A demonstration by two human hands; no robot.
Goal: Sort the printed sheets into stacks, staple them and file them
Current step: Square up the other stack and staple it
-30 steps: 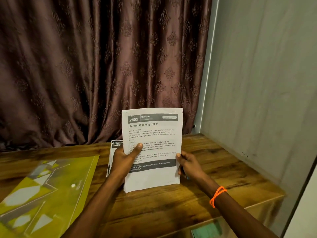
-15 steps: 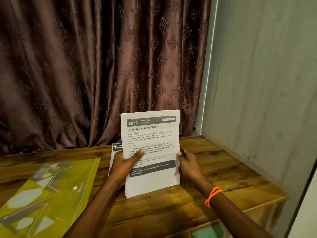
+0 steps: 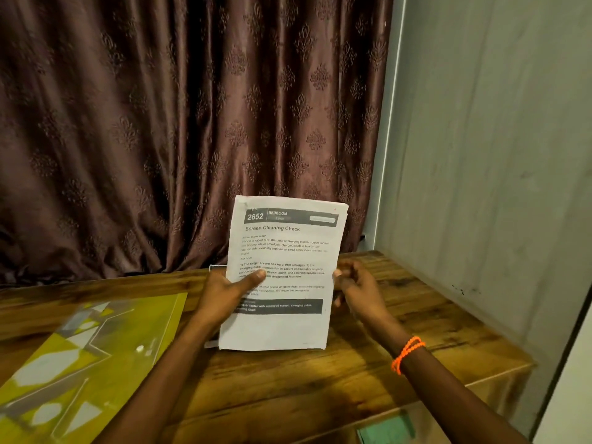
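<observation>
Left hand (image 3: pixel 229 291): grasps the sheaf of printed sheets (image 3: pixel 282 277) at its left edge, the thumb laid flat across the printed face and the remaining fingers hidden behind the paper.
Right hand (image 3: pixel 354 288): blurred at the sheaf's right edge, fingers loosely curled; whether they pinch the paper or merely touch it cannot be told.
Printed sheets: white paper, rectangular, held upright above the middle of the table and tilted slightly to the right; the top page carries a dark header band marked "2652 BEDROOM", the heading "Screen Cleaning Check", and a second dark band lower down. The lower edge stands close to the tabletop; contact cannot be told.
Second sheet (image 3: pixel 215 267): only a thin white edge shows behind the left hand, to the left of the sheaf.
Table (image 3: pixel 368 373): wood, dark grained, with a glossy surface.
Folder (image 3: pixel 83 357): flat, yellow-green with pale geometric shapes, lying on the near left of the table.
Bracelet (image 3: pixel 407 354): orange beads, round the right wrist.
Curtain (image 3: pixel 192 123): brown, pleated, embossed with a repeated motif, hanging at the far side.
Wall (image 3: pixel 487 139): grey, plain, to the right.
</observation>
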